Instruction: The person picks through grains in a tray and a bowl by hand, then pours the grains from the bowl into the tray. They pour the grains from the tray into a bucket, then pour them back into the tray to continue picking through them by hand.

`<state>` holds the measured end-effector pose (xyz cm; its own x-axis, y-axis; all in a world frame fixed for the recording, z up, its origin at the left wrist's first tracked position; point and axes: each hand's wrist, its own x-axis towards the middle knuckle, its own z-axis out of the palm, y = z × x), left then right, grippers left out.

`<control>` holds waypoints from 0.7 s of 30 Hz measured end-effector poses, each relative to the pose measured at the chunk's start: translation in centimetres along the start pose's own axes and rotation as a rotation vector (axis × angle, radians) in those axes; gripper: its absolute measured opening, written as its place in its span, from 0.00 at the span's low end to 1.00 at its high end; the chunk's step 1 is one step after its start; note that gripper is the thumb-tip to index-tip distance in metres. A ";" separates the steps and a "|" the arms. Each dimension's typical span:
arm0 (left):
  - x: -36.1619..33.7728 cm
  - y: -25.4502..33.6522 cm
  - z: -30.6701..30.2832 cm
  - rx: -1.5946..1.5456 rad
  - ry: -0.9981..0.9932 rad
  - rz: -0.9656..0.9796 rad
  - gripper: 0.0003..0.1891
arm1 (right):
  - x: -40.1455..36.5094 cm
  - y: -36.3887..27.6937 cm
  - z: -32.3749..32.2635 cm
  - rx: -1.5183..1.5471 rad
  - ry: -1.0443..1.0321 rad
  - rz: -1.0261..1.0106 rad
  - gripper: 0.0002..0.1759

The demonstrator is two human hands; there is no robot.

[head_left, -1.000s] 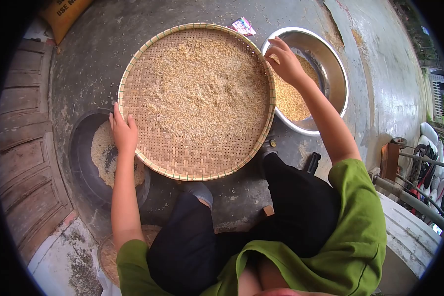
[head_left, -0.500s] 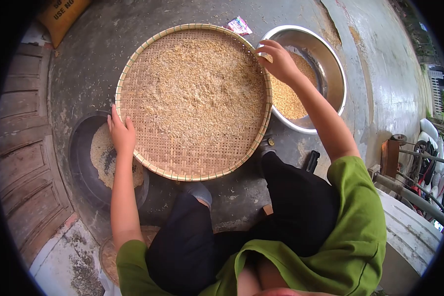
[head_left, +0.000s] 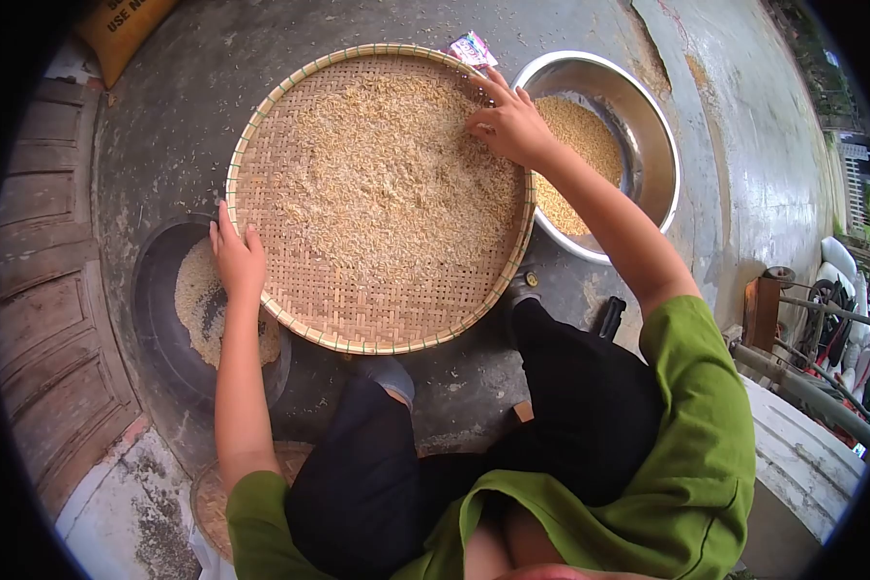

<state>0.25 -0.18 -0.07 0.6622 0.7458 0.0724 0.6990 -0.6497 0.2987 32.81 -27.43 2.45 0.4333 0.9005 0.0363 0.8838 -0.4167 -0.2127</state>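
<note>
A round woven tray (head_left: 358, 314) lies on the concrete floor, spread with husked grain (head_left: 387, 174). My left hand (head_left: 234, 256) holds the tray's left rim, fingers laid over the edge. My right hand (head_left: 507, 121) reaches to the tray's upper right, fingertips pressed down into the grain, nothing visibly held. A steel bowl (head_left: 652, 106) partly filled with grain stands just right of the tray, beside my right forearm.
A black pan (head_left: 159, 333) holding grain sits under the tray's left edge. A second woven tray (head_left: 208, 498) shows near my left elbow. A small packet (head_left: 471, 48) lies behind the tray, a yellow sack (head_left: 126, 24) at top left, a wooden door (head_left: 39, 290) at left.
My right hand moved left from over the steel bowl onto the grain in the tray. The left hand stayed on the rim.
</note>
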 end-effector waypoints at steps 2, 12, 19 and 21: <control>0.0 0.1 -0.1 -0.001 -0.001 -0.001 0.29 | 0.1 0.2 0.2 0.011 0.016 -0.015 0.06; 0.0 0.1 0.0 -0.007 0.002 -0.001 0.29 | -0.9 1.2 -0.1 0.138 0.123 -0.035 0.04; 0.0 0.2 0.0 -0.014 0.006 -0.007 0.29 | -2.6 2.8 -1.0 0.355 0.305 0.108 0.05; 0.0 0.1 0.0 -0.020 0.006 -0.004 0.29 | -3.1 4.1 -1.2 0.366 0.354 0.213 0.06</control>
<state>0.31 -0.21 -0.04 0.6576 0.7494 0.0770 0.6961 -0.6435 0.3184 35.29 -32.12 2.66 0.6845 0.6780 0.2679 0.6785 -0.4580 -0.5744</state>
